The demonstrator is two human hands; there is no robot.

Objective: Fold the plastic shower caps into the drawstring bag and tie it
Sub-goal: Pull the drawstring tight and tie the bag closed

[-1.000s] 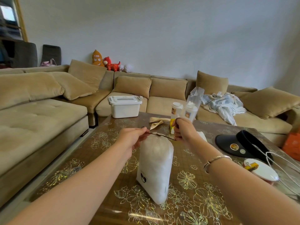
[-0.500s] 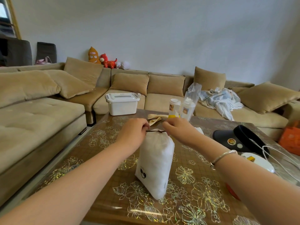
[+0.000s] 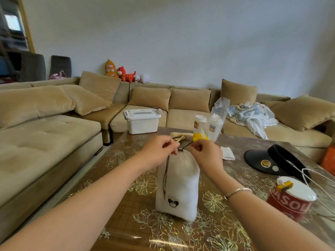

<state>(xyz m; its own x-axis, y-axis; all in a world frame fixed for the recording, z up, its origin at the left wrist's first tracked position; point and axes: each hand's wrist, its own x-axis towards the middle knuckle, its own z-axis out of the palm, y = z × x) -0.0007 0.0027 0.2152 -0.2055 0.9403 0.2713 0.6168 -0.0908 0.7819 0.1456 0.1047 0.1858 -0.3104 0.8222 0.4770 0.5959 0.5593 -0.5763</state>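
**Mia:** Where was the white drawstring bag (image 3: 178, 185)?

**Ben:** It stood up on the table (image 3: 126, 205), right under both hands. It was full and puffy, and its top was bunched tight.

**Mia:** What were the hands doing?

**Ben:** The left hand (image 3: 159, 151) had its fingers curled in and pinched the dark cord (image 3: 183, 146) at the top of the bag. The right hand (image 3: 206, 153) pinched the other end of the cord the same way. The hands were very close, with just a short bit of cord between them.

**Mia:** Did any cord hang down?

**Ben:** Yes. A thin dark tail of it hung from the left hand down the left side of the bag.

**Mia:** What did the bag look like?

**Ben:** Soft and cloth-like, tall with round corners. It had a little black picture near the bottom.

**Mia:** And the table?

**Ben:** Brown and shiny, with a clear cover that had gold flowers on it.

**Mia:** What else was there?

**Ben:** A black sun visor (image 3: 272, 160) and a round red tin (image 3: 290, 201) with a white lid sat off to the right. Two white bottles (image 3: 208, 125) stood behind the hands. A thin silver bracelet (image 3: 237, 192) was on the right wrist.
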